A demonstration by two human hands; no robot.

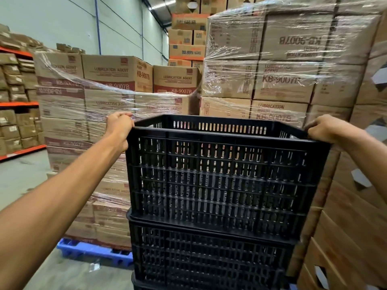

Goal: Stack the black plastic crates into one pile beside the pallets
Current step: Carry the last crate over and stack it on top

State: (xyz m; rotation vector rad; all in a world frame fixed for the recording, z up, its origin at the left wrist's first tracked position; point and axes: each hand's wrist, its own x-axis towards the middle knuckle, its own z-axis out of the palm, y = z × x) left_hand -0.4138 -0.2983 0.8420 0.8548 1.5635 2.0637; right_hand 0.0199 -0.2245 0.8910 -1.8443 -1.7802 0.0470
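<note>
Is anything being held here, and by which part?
Yes: the top black crate, by its upper rim. The left hand grips the left corner, the right hand the right corner.

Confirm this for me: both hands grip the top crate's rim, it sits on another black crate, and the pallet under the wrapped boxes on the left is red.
Not quite. The head view shows the pallet is blue, not red. The rest holds: left hand and right hand grip the top crate by its rim, and it sits on another black crate.
</note>
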